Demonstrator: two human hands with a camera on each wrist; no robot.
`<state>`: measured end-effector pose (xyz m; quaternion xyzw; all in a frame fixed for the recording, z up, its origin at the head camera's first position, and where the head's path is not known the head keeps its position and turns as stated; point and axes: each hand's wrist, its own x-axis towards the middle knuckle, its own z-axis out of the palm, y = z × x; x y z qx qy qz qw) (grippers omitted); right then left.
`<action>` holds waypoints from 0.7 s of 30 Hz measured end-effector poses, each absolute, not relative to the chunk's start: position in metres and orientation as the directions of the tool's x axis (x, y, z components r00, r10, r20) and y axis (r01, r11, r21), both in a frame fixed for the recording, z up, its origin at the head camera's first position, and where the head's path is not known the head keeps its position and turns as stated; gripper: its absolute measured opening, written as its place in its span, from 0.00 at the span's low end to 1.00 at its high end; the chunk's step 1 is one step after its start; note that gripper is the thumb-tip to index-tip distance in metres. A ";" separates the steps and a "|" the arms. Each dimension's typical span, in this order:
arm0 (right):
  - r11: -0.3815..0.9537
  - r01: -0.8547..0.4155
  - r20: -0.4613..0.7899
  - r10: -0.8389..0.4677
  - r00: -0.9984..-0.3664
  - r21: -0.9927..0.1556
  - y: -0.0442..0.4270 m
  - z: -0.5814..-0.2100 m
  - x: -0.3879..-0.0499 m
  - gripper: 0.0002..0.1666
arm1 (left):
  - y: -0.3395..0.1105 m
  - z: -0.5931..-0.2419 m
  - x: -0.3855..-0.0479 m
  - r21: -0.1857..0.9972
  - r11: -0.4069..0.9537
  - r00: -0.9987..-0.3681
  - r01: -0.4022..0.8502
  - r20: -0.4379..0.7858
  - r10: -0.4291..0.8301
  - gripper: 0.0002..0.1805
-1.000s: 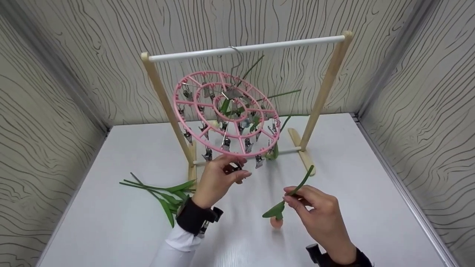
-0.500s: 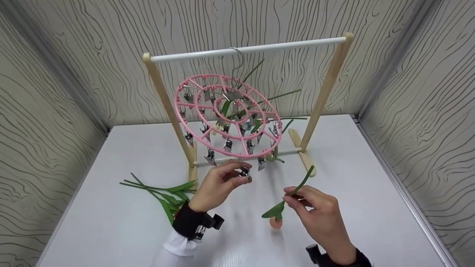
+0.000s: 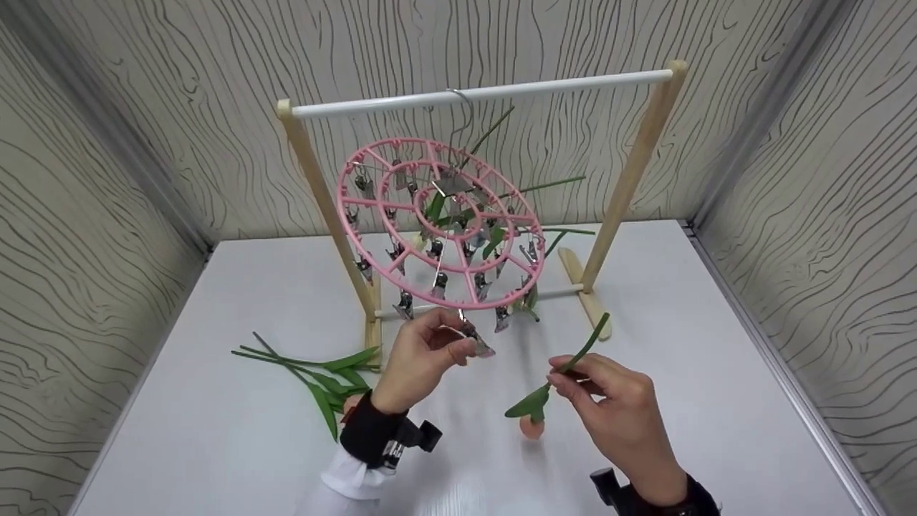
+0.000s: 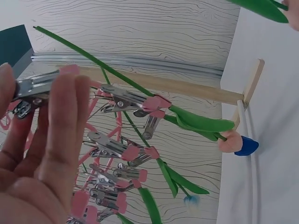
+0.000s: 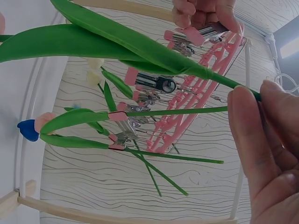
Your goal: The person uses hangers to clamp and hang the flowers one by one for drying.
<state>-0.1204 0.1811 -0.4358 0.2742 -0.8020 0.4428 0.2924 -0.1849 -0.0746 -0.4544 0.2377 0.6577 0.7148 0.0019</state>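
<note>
In the head view, the left hand (image 3: 419, 358) is pinching one metal clip (image 3: 478, 342) between its thumb and fingers, just below the pink ring hanger (image 3: 469, 284), at about its six o'clock. The right hand (image 3: 609, 401), thumb and fingertips closed together, is pinching the green stem of a peach flower (image 3: 530, 405), at the hanger's five o'clock. The stem end points to one o'clock, the bloom to seven. Loose flowers (image 3: 326, 373) lie at nine o'clock from the left hand.

White left sleeve (image 3: 347, 484), black left wristband (image 3: 369, 433), black right wristband (image 3: 670, 498), stubby black attachment (image 3: 428, 435) on each
</note>
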 end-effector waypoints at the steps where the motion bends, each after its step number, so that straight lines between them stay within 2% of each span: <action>1: 0.452 -0.700 0.710 -0.183 -0.680 -0.553 0.181 -0.436 -0.121 0.23 | -0.074 -0.456 -0.185 0.937 -0.124 -0.886 0.327 0.350 0.304 0.08; 4: 0.431 -0.697 0.698 -0.190 -0.691 -0.573 0.179 -0.435 -0.124 0.21 | -0.073 -0.462 -0.184 0.929 -0.128 -0.885 0.346 0.369 0.283 0.08; 12: 0.373 -0.690 0.685 -0.171 -0.709 -0.621 0.169 -0.430 -0.135 0.18 | -0.062 -0.475 -0.181 0.936 -0.308 -0.926 0.168 0.257 0.277 0.09; 21: 0.315 -0.667 0.640 -0.200 -0.742 -0.675 0.156 -0.419 -0.151 0.13 | -0.050 -0.481 -0.180 0.896 -0.416 -0.931 0.155 0.273 0.241 0.04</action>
